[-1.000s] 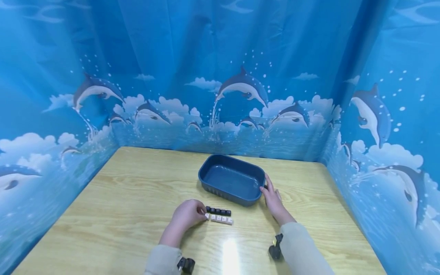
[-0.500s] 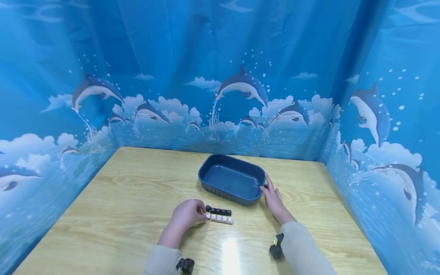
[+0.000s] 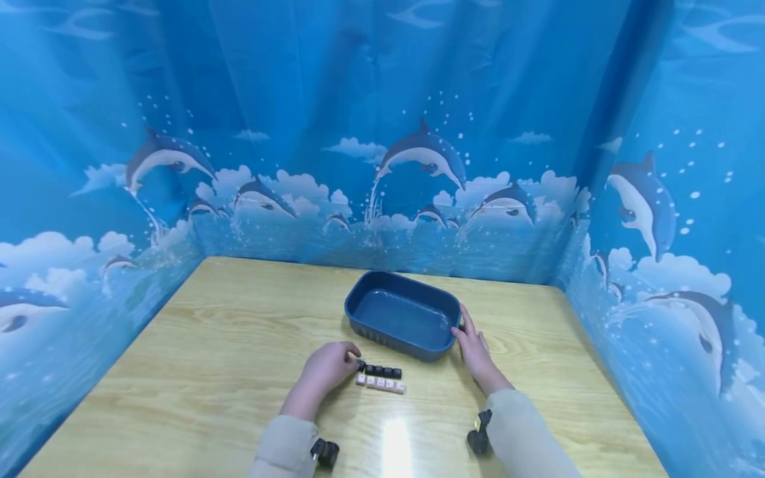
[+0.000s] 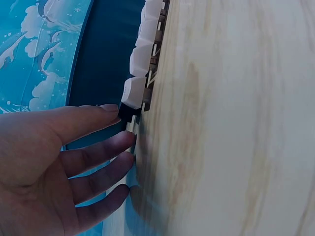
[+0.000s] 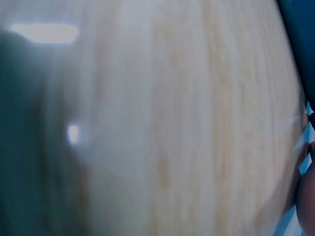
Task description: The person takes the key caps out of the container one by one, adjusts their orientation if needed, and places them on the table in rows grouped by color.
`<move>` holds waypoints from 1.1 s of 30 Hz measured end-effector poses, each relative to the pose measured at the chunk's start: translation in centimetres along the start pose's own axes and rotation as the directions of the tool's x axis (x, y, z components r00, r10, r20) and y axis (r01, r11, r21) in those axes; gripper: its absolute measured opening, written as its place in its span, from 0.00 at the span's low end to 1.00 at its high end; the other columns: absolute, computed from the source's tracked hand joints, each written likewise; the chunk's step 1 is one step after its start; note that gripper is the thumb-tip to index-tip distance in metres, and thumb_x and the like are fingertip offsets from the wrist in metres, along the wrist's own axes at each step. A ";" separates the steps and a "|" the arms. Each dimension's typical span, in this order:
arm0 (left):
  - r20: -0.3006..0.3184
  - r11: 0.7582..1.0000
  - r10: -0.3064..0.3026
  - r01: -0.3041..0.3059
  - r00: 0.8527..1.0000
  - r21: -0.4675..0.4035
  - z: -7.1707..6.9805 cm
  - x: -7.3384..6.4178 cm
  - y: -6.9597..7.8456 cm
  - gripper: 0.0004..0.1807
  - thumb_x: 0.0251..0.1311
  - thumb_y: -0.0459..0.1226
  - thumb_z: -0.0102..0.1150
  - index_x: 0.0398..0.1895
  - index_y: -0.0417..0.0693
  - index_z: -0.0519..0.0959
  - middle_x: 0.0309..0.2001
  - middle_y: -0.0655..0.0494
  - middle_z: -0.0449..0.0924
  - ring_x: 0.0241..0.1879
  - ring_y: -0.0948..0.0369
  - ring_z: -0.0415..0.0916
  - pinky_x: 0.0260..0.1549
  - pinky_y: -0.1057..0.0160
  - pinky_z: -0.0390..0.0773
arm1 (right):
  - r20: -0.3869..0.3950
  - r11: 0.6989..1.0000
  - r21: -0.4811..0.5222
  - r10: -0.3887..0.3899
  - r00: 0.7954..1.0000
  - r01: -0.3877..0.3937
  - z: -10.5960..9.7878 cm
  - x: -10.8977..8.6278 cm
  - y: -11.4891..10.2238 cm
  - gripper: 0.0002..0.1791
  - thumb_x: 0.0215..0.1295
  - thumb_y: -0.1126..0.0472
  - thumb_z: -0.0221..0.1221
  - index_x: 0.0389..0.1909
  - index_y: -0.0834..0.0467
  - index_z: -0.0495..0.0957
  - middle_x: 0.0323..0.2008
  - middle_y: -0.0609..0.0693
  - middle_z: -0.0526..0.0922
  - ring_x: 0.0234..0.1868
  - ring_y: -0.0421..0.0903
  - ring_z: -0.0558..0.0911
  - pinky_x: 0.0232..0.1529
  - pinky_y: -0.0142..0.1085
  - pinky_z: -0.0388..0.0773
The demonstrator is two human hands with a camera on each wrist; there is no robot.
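Note:
My left hand (image 3: 330, 365) is at the left end of a row of black keycaps (image 3: 383, 371), its thumb and index finger pinching the endmost black keycap (image 4: 129, 112). Just nearer to me runs a parallel row of white keycaps (image 3: 380, 383). The left wrist view has the other fingers spread loosely beside the row. Beyond the keycaps stands a deep, dark blue rectangular dish (image 3: 391, 342), with nothing seen inside. My right hand (image 3: 476, 352) holds its right end, thumb by the rim and fingers along the outside. The right wrist view catches only a sliver of that hand.
A pale wood-grain table (image 3: 251, 345) carries everything. Blue curtains (image 3: 287, 133) printed with dolphins close off the back and both sides. Small black cameras sit on both wrists, and a bright glare lies on the front of the table.
My left hand has left the end white keycap, which now lines up with its row, and shifted slightly away from me to the end black keycap. My right hand and the dish have stayed put.

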State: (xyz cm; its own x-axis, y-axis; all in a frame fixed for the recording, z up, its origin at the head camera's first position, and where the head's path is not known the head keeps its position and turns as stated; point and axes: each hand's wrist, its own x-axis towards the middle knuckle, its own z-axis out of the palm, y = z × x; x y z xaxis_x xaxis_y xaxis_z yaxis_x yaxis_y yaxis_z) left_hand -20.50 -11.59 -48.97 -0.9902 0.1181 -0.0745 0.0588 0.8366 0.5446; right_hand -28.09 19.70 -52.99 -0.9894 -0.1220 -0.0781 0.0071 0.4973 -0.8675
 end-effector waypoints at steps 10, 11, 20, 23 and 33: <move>0.006 1.000 0.016 -0.016 1.000 0.022 0.2 0.3 0.2 0.06 0.55 0.37 0.69 0.36 0.50 0.84 0.30 0.59 0.81 0.32 0.59 0.77 0.38 0.54 0.77 | 0.008 1.000 0.006 0.013 1.000 -0.013 -0.2 0.0 -0.2 0.35 0.77 0.44 0.39 0.78 0.41 0.35 0.74 0.60 0.51 0.73 0.65 0.28 0.67 0.59 0.21; 0.007 1.000 0.015 -0.016 1.000 0.025 0.2 0.3 0.2 0.05 0.55 0.37 0.69 0.35 0.50 0.84 0.30 0.59 0.81 0.32 0.59 0.77 0.38 0.54 0.77 | 0.008 1.000 0.007 0.018 1.000 -0.018 -0.2 0.0 -0.2 0.35 0.77 0.44 0.39 0.78 0.41 0.35 0.74 0.60 0.51 0.73 0.65 0.28 0.67 0.59 0.21; 0.006 0.999 0.021 -0.021 1.000 0.039 0.1 0.2 0.1 0.04 0.55 0.37 0.69 0.34 0.52 0.84 0.28 0.60 0.80 0.31 0.60 0.76 0.36 0.55 0.77 | 0.010 1.000 0.010 0.015 1.000 -0.015 -0.1 0.1 -0.3 0.35 0.77 0.44 0.39 0.78 0.40 0.35 0.74 0.60 0.51 0.73 0.64 0.28 0.67 0.59 0.21; 0.008 0.999 0.024 -0.025 1.000 0.039 0.0 0.2 0.1 0.04 0.55 0.37 0.69 0.33 0.52 0.84 0.28 0.60 0.80 0.31 0.60 0.76 0.36 0.55 0.77 | 0.014 1.000 0.009 0.020 1.000 -0.020 -0.1 0.2 -0.4 0.35 0.77 0.43 0.39 0.78 0.40 0.35 0.74 0.60 0.51 0.73 0.64 0.27 0.67 0.60 0.21; 0.015 1.000 -0.017 0.017 1.000 -0.004 -0.1 0.2 0.1 0.14 0.55 0.38 0.68 0.45 0.47 0.83 0.30 0.60 0.78 0.31 0.61 0.75 0.37 0.56 0.77 | 0.017 1.000 -0.002 0.006 1.000 -0.006 -0.2 0.3 -0.3 0.35 0.77 0.43 0.38 0.78 0.40 0.34 0.74 0.60 0.52 0.73 0.64 0.27 0.67 0.59 0.21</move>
State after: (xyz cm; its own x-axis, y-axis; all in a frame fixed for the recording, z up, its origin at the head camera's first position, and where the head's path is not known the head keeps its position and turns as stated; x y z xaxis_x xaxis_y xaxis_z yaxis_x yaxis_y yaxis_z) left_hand -20.71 -11.56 -48.83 -0.9891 0.1117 -0.0964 0.0412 0.8362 0.5469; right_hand -28.42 19.63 -52.66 -0.9868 -0.1336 -0.0913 0.0124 0.4998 -0.8661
